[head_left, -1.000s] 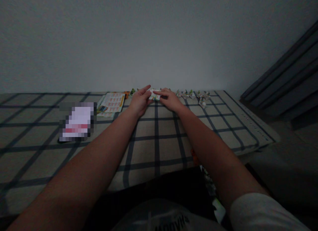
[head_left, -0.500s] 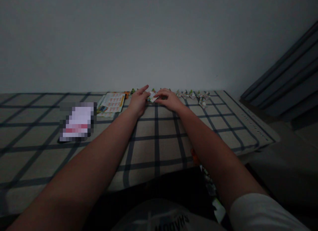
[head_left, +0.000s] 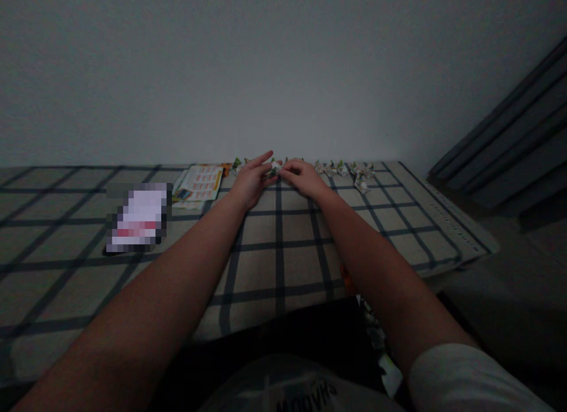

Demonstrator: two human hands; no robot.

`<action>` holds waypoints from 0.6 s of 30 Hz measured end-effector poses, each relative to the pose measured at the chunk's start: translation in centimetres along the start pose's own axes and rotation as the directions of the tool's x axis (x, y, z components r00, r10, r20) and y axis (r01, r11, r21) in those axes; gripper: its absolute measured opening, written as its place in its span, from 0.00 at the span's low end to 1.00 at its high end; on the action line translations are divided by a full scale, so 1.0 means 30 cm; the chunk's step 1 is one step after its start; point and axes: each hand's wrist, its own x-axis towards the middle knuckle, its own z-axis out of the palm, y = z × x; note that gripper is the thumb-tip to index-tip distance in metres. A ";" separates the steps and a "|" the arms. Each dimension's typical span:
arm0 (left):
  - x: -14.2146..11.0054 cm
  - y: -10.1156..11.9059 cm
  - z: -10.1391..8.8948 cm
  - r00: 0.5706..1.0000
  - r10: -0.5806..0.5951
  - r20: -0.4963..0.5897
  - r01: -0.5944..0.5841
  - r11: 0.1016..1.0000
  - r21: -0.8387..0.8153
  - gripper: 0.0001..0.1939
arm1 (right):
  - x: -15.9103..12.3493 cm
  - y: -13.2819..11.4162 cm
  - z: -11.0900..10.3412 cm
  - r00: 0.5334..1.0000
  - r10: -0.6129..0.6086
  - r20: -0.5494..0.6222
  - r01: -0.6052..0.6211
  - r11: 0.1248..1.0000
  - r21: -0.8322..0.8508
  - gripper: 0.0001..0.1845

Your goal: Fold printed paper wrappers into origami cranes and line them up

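A small piece of folded printed paper (head_left: 275, 167), white with green and dark marks, is between my two hands at the far side of the cloth. My left hand (head_left: 251, 180) grips its left side, with one finger stretched out above it. The thumb and fingertips of my right hand (head_left: 300, 175) pinch its right edge. Several similar folded paper pieces (head_left: 341, 167) stand in a row by the wall, partly hidden behind my hands. One more folded piece (head_left: 362, 182) sits nearer to me at the right end.
Printed paper sheets (head_left: 201, 183) lie stacked to the left of my hands. A blurred-out flat object with a bright face (head_left: 140, 216) lies further left. The checked cloth (head_left: 301, 264) covers the surface up to the wall (head_left: 283, 75). Dark curtain folds (head_left: 514, 123) hang at right.
The paper between my hands has turned and looks more compact. My right fingertips have closed in on its edge, and my left hand has shifted slightly right.
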 end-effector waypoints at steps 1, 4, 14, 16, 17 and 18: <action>-0.001 0.000 0.001 1.000 0.003 0.011 -0.003 1.000 -0.001 0.24 | 0.001 0.000 0.000 1.000 0.023 -0.007 -0.023 1.000 0.006 0.11; -0.004 -0.002 0.003 0.999 0.016 0.043 -0.017 1.000 0.024 0.27 | 0.004 0.004 0.000 0.994 0.106 -0.029 -0.105 0.994 0.038 0.14; -0.010 -0.005 0.014 0.996 0.055 0.071 -0.058 0.998 0.037 0.31 | 0.008 -0.006 0.000 0.976 0.202 -0.085 -0.189 0.972 0.140 0.15; -0.006 -0.001 0.015 0.999 0.040 0.029 -0.040 0.999 -0.003 0.25 | 0.008 -0.010 -0.004 0.976 0.174 -0.128 -0.155 0.977 0.147 0.14; -0.004 0.001 0.016 1.000 0.024 0.007 -0.024 0.999 -0.021 0.22 | 0.008 -0.011 -0.006 0.977 0.149 -0.150 -0.129 0.982 0.139 0.13; -0.002 0.002 0.016 1.000 0.008 -0.013 -0.008 0.999 -0.031 0.20 | 0.007 -0.011 -0.008 0.979 0.120 -0.168 -0.099 0.987 0.127 0.12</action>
